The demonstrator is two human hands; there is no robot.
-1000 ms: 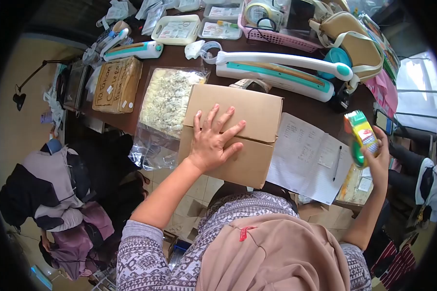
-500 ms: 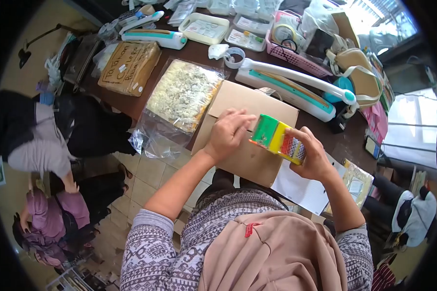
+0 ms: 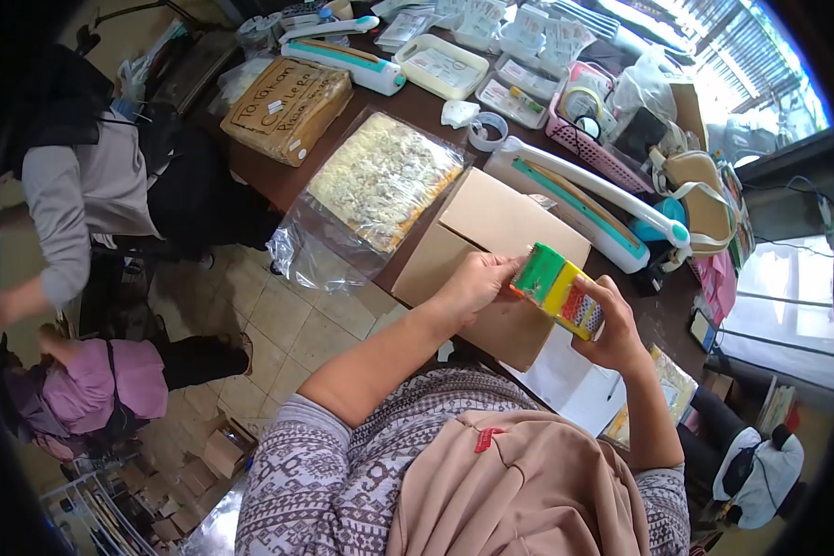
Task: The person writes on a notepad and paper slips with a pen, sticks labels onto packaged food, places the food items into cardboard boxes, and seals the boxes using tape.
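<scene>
My right hand [image 3: 614,324] grips a green and yellow tape dispenser [image 3: 556,289] by its yellow end, where a roll with a red and white pattern shows. At the green toothed end, my left hand [image 3: 477,289] is closed with thumb and fingers pressed together. Anything pinched there is too small to make out. Beneath both hands lies a closed brown cardboard box [image 3: 519,222], its flap seam showing on top. Left of the box, a clear plastic bag holds a flat slab with pale crumbly topping [image 3: 380,181].
A white heat sealer [image 3: 574,204] lies behind the box, beside a tape roll [image 3: 487,131] and a pink basket [image 3: 584,130]. Further left are a wrapped, hand-lettered parcel [image 3: 287,107] and another sealer [image 3: 343,65]. White paper [image 3: 565,375] lies at right. Other people [image 3: 83,204] are at left.
My left fingers have moved from just short of the dispenser to its green toothed end. The whole view has turned, shifting the table things. A person at left has stretched out an arm.
</scene>
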